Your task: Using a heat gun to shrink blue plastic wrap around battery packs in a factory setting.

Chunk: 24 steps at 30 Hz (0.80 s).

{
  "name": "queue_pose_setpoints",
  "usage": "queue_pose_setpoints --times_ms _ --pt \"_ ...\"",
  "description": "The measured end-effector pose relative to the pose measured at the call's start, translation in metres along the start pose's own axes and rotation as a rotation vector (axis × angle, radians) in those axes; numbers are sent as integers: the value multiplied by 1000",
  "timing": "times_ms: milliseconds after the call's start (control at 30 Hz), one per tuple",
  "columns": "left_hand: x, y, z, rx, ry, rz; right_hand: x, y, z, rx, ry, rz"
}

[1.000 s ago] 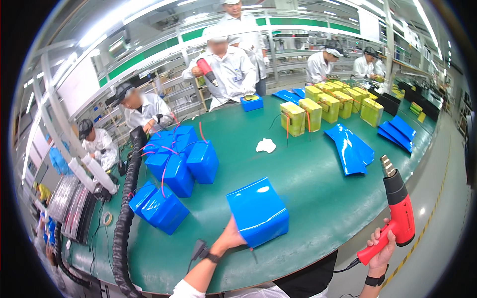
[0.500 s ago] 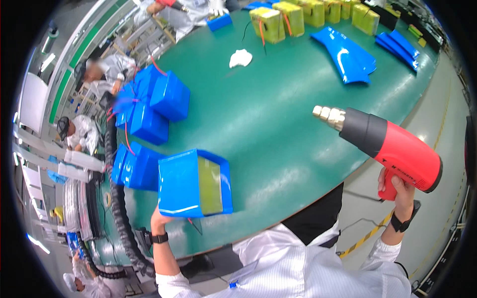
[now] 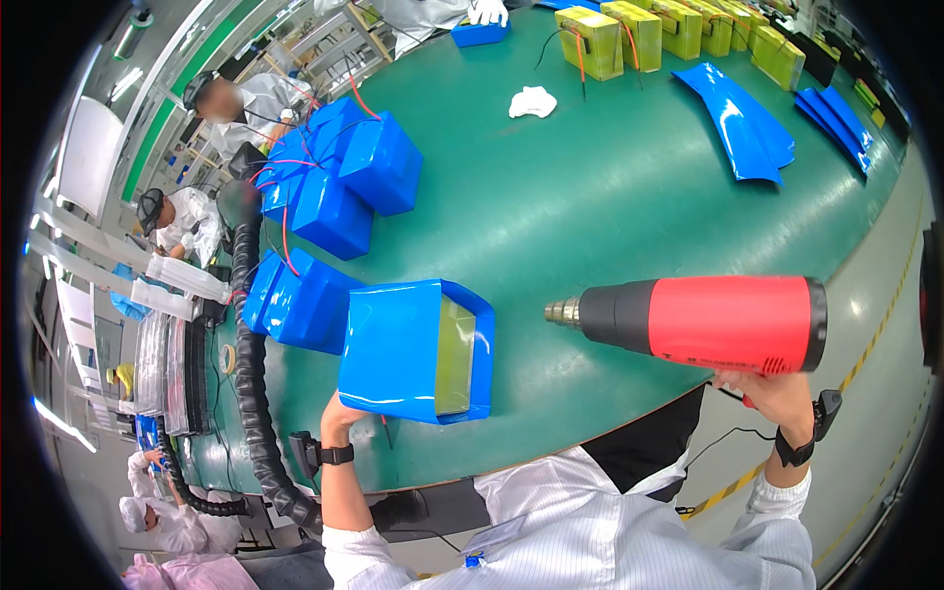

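Observation:
In my right hand (image 3: 772, 393) is a red and black heat gun (image 3: 733, 317), its fingers closed round the grip. The gun lies nearly level, and its metal nozzle points left toward a battery pack in a glossy blue sleeve (image 3: 391, 344), apart from it. My left hand (image 3: 341, 413) holds this pack at its lower left side; most of the fingers are hidden by the pack. The sleeve's right end stands open, and the yellow-green pack surface (image 3: 454, 356) shows inside. A lead hangs below the pack.
Several blue-wrapped packs (image 3: 334, 208) with red leads crowd the green table (image 3: 590, 197) at left, beside a black corrugated hose (image 3: 254, 393). Yellow-green packs (image 3: 590, 44), flat blue sleeves (image 3: 737, 123) and a white wad (image 3: 532, 101) lie farther off. Other people work beyond the table.
My right hand has swung the heat gun left and down, turning it level so its nozzle is nearer the sleeve's open end. My left hand stays on the pack; the whole view has shifted.

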<state>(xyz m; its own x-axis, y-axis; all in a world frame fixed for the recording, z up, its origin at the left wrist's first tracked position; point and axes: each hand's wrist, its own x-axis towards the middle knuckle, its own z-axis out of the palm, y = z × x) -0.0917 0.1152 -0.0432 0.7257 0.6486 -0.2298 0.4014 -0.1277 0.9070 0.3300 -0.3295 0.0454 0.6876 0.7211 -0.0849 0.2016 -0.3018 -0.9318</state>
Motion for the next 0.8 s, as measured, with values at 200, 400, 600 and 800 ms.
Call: queue_pose_setpoints --times_ms 200,400,600,800 --pt "1 -7 1 -27 36 -86 12 -6 6 135 -46 -38" --pt "1 -20 -2 77 68 38 17 -10 10 92 -71 -61" --pt "0 -4 6 37 69 -31 18 -12 17 116 -34 -26" --pt "-2 -10 5 34 81 72 19 -11 15 109 -36 -21"
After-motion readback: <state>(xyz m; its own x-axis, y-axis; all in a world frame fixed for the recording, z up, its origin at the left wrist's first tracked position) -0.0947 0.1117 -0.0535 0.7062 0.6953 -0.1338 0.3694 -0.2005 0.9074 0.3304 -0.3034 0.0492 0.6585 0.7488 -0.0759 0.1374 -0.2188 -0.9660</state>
